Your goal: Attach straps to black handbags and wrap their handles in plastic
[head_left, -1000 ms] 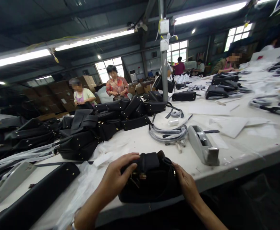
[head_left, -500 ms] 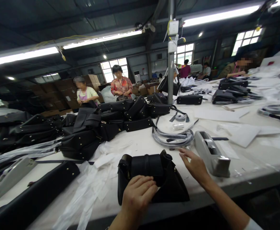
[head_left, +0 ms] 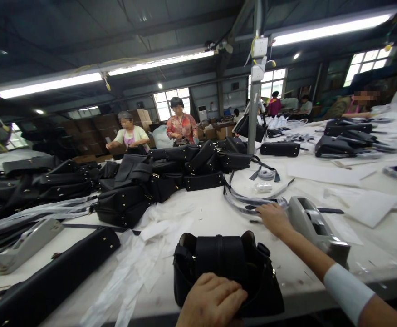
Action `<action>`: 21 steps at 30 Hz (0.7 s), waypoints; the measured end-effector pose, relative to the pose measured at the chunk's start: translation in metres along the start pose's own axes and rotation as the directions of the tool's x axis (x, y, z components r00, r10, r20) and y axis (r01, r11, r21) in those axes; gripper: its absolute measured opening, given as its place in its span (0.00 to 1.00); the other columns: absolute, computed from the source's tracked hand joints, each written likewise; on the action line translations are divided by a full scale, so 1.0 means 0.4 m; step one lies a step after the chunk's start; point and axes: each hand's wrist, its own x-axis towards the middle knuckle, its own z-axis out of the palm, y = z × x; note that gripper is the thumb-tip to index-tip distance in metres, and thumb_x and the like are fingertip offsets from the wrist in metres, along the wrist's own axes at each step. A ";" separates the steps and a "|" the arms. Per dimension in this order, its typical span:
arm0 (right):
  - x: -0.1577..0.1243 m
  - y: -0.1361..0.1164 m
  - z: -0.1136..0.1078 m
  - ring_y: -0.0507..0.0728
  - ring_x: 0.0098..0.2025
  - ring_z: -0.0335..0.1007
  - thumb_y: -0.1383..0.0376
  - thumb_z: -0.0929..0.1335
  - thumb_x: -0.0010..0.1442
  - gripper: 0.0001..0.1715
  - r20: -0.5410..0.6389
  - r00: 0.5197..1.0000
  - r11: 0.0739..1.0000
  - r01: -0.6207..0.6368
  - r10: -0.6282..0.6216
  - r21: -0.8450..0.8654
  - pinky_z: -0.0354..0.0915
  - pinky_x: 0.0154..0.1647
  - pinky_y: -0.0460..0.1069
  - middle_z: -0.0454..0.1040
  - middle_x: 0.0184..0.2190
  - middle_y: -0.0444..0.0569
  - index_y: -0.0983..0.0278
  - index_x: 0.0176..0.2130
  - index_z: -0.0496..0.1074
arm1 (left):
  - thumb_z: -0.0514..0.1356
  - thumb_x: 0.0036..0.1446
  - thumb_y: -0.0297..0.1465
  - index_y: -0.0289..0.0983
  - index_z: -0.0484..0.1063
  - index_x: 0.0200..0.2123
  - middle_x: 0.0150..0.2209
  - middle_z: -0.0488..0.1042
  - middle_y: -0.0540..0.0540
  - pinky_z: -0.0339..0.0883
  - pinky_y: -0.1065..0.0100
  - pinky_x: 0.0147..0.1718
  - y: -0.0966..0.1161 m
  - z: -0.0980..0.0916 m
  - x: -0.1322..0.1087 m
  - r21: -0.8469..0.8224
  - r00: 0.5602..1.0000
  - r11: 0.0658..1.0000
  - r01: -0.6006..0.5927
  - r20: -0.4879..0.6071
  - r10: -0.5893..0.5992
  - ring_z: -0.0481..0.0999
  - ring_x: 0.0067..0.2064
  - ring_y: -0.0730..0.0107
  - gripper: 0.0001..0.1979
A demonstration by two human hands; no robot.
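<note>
A black handbag [head_left: 220, 254] stands upright on the white table in front of me, its top open and its flap folded back over the far side. My left hand [head_left: 215, 299] is closed over the near rim, with the thumb hidden. Farther off to the right, my right hand [head_left: 273, 219] has its fingers bent down onto a coiled black strap [head_left: 239, 202] wrapped in clear plastic. Its fingertips are partly hidden. Just right of that hand is a grey tape dispenser [head_left: 317, 225].
Black bags [head_left: 123, 204] lie heaped at the back left. A second tape dispenser [head_left: 26, 247] and a long black bag [head_left: 62, 268] are on the left, beside crumpled white wrapping [head_left: 130, 268]. A metal post [head_left: 253, 113] rises behind the straps. Two co-workers stand across the table.
My right hand has moved forward from beside the handbag onto the coiled strap. My left hand stays on the bag's near rim. The whole view has shifted slightly.
</note>
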 end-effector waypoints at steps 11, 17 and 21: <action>-0.010 -0.093 -0.245 0.57 0.33 0.77 0.63 0.60 0.68 0.09 -0.176 0.984 0.945 0.039 0.021 0.326 0.65 0.35 0.48 0.80 0.30 0.45 0.60 0.42 0.68 | 0.53 0.68 0.25 0.36 0.75 0.37 0.34 0.81 0.48 0.62 0.65 0.33 -0.075 0.082 0.047 0.160 0.987 0.974 0.159 -0.026 -0.157 0.78 0.34 0.71 0.11; -0.093 -0.112 -0.302 0.54 0.25 0.75 0.60 0.62 0.67 0.10 -0.179 0.983 0.897 0.052 0.030 0.440 0.66 0.32 0.48 0.78 0.26 0.43 0.60 0.41 0.70 | 0.59 0.66 0.28 0.38 0.74 0.33 0.30 0.80 0.50 0.61 0.66 0.32 -0.054 0.120 0.025 0.095 0.978 0.983 0.158 0.123 -0.169 0.76 0.31 0.70 0.08; -0.134 -0.115 -0.341 0.53 0.23 0.72 0.53 0.63 0.67 0.16 -0.046 0.998 0.728 0.002 0.041 0.685 0.67 0.27 0.47 0.78 0.27 0.46 0.62 0.38 0.71 | 0.64 0.62 0.30 0.39 0.75 0.39 0.35 0.81 0.49 0.65 0.66 0.35 -0.023 0.068 0.026 -0.040 0.933 0.959 0.280 0.247 -0.262 0.79 0.36 0.67 0.03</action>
